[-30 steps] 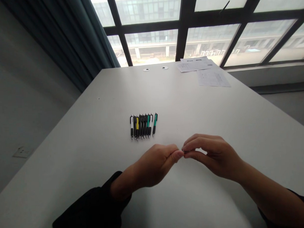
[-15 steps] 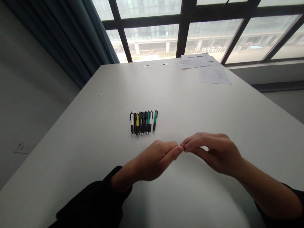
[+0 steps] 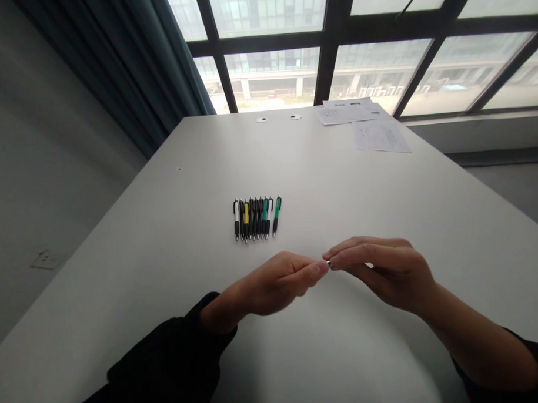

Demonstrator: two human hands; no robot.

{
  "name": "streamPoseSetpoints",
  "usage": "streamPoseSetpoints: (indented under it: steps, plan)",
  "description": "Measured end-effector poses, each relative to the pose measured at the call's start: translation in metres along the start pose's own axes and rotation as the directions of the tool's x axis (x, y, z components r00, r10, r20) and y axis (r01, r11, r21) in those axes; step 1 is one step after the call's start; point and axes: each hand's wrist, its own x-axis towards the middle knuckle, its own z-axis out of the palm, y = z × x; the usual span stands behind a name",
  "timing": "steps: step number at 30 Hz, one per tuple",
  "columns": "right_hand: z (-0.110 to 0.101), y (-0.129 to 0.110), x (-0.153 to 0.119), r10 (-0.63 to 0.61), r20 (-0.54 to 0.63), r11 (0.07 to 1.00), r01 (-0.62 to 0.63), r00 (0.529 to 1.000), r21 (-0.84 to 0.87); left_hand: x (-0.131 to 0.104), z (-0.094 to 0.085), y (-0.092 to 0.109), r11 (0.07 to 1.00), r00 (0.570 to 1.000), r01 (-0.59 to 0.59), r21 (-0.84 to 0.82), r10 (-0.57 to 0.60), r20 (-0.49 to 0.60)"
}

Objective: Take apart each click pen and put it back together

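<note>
In the head view, my left hand (image 3: 283, 283) is closed above the table, its thumb pressed along the bent forefinger. My right hand (image 3: 381, 265) pinches from the other side, its fingertips almost meeting my left thumb. Between the fingertips shows a small silvery and dark piece (image 3: 329, 263), similar to the tip of a pen; the hands hide the remainder. Beyond my left hand lies a row of pens (image 3: 254, 219), side by side and mostly black, with white and yellow ones among them. At its right end a green pen (image 3: 277, 216) lies slightly apart, tilted.
The white table (image 3: 198, 210) reaches to the window (image 3: 273, 78). Printed papers (image 3: 381, 136) lie at its far right corner, and two round white discs (image 3: 261, 120) sit by the far edge. A dark curtain (image 3: 158, 70) hangs on the left.
The view has shifted slightly. My left hand's fingers have loosened a little and the hand has turned slightly. More of the silvery piece shows between the fingertips. The pens have not moved on the table.
</note>
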Motion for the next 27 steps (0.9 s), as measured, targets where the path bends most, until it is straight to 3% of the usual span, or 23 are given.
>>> streamPoseSetpoints:
  steps: [4,7,10,12,14,27]
  plan:
    - [-0.003,0.001,0.001,0.062,-0.012,0.996,-0.063,0.998,-0.057,0.000,0.000,0.000,0.998,0.997,-0.053,0.033,0.055,-0.062]
    - [-0.011,0.010,0.002,0.254,-0.007,0.950,-0.251,0.967,-0.187,0.000,0.000,0.000,0.993,0.986,-0.079,0.091,0.091,-0.139]
    - [-0.020,0.031,0.000,0.553,0.040,0.769,-0.492,0.832,-0.408,0.000,0.000,-0.001,0.990,0.976,-0.089,0.106,0.108,-0.191]
    - [-0.023,0.048,-0.002,0.680,0.046,0.626,-0.547,0.732,-0.556,0.000,0.000,-0.001,0.990,0.971,-0.093,0.105,0.114,-0.212]
    - [-0.024,0.062,-0.005,0.719,0.048,0.572,-0.550,0.694,-0.608,0.001,0.000,-0.002,0.987,0.967,-0.096,0.126,0.123,-0.224]
    - [-0.018,0.080,-0.014,0.693,0.070,0.608,-0.530,0.717,-0.592,0.004,0.001,-0.006,0.994,0.954,-0.077,0.081,0.097,-0.283]
